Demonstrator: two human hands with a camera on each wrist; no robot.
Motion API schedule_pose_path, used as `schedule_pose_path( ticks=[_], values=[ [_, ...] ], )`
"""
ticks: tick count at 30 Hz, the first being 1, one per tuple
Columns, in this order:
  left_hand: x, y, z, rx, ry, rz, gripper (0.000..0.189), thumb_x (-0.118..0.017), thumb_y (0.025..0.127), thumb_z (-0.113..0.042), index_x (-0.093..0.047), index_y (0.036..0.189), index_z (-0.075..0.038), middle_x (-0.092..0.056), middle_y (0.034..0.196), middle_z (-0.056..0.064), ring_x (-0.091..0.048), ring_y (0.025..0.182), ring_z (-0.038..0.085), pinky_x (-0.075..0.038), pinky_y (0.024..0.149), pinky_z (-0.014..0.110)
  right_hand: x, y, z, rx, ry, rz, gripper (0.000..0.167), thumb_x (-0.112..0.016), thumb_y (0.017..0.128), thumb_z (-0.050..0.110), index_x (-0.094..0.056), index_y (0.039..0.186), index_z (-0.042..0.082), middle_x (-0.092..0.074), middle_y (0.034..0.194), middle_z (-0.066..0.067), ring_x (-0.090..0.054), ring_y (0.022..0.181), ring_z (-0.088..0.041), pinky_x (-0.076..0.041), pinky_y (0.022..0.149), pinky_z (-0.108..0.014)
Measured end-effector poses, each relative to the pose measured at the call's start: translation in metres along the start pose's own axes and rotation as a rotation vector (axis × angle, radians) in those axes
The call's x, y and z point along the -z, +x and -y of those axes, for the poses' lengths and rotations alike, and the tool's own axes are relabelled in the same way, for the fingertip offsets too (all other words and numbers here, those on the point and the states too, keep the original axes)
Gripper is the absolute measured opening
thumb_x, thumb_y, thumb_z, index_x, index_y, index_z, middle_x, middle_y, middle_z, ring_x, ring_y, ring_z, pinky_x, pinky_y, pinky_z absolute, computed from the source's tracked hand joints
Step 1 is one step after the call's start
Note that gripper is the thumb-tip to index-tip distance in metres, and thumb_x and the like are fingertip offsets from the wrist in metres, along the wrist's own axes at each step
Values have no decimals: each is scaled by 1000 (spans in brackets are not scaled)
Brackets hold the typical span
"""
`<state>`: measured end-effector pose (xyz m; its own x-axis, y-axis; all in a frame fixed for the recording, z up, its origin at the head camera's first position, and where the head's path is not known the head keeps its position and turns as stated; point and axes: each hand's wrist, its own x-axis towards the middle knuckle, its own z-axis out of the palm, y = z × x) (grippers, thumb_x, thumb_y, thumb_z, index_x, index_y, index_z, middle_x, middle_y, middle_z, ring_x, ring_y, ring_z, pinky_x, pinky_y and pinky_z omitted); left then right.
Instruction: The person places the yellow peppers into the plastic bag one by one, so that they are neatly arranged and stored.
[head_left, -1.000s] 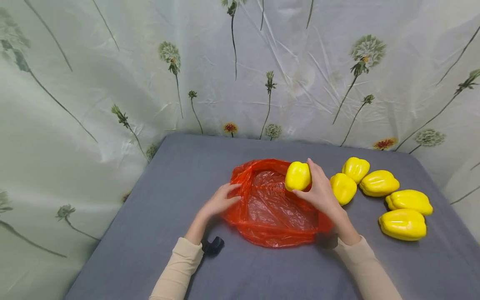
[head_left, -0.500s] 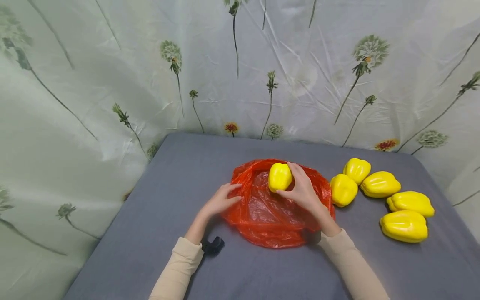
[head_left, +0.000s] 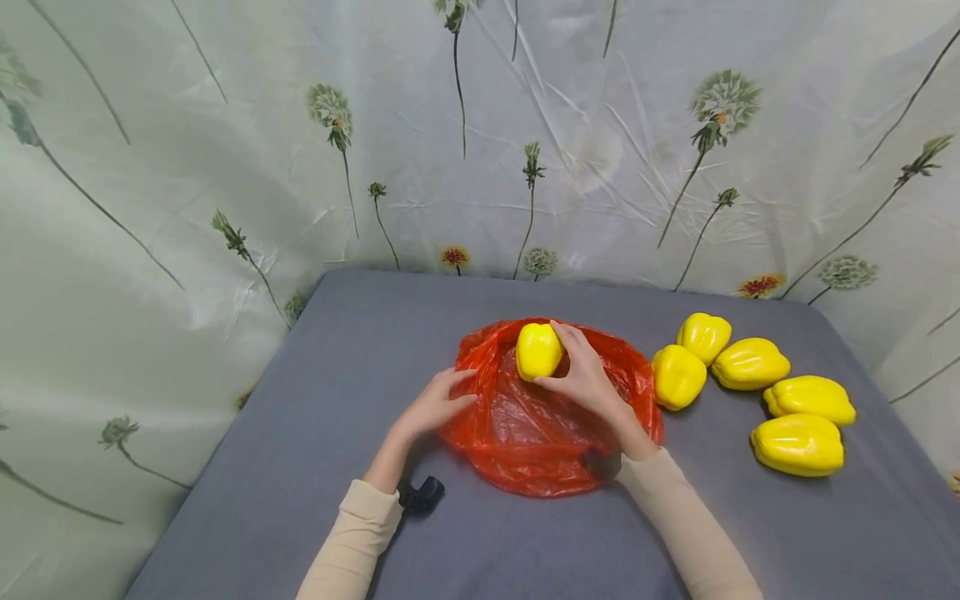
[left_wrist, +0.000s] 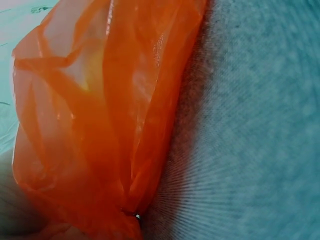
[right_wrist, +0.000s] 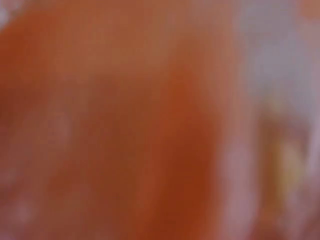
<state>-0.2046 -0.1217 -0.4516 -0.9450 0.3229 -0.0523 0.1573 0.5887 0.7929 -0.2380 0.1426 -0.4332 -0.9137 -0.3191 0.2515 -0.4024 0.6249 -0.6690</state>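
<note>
In the head view a red plastic bag [head_left: 536, 417] lies with its mouth spread upward on the grey surface. My left hand [head_left: 435, 404] grips the bag's left side between fingers and thumb. The left wrist view shows the thin orange-red film of the bag [left_wrist: 110, 130] drawn together low down. My right hand [head_left: 588, 379] holds a yellow bell pepper [head_left: 538, 352] between thumb and fingers, over the mouth of the bag near its far side. In the right wrist view, blurred bag film [right_wrist: 120, 140] covers most of the picture.
Several other yellow bell peppers [head_left: 750, 364] lie to the right of the bag. The closest one [head_left: 678, 377] sits beside its right edge. A black object [head_left: 422, 495] is at my left wrist. A flowered curtain [head_left: 420, 150] stands behind the grey-covered table [head_left: 300, 433].
My right hand has carried the bell pepper leftward across the mouth of the bag. The left hand stays at the bag's left side. The head view has shifted slightly.
</note>
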Motion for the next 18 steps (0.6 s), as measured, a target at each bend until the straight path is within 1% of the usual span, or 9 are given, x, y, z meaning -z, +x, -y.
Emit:
schedule_pose_path(
  ticks=[5, 14, 18],
  values=[
    [0, -1, -1, -2, 1, -11, 48, -58, 90, -21, -49, 136, -6, -43, 143, 19, -37, 133, 37, -32, 109, 55, -6, 7, 5, 12, -1, 42, 89, -79, 74, 22, -29, 146, 6, -36, 144, -18, -41, 129, -35, -40, 104, -54],
    [-2, 0, 0, -12, 11, -18, 48, -59, 90, -21, -50, 135, -5, -45, 141, 19, -38, 132, 37, -32, 110, 54, -18, 13, 10, -10, 5, 71, 90, -78, 75, 18, -26, 147, 5, -32, 146, -19, -40, 130, -37, -39, 104, -56],
    [-1, 2, 1, -19, -22, -61, 44, -58, 90, -17, -52, 132, -5, -46, 140, 20, -39, 132, 38, -31, 110, 54, -21, 16, 12, -22, 10, 73, 90, -77, 76, 17, -24, 148, 5, -30, 146, -19, -39, 131, -37, -39, 104, -55]
  ],
)
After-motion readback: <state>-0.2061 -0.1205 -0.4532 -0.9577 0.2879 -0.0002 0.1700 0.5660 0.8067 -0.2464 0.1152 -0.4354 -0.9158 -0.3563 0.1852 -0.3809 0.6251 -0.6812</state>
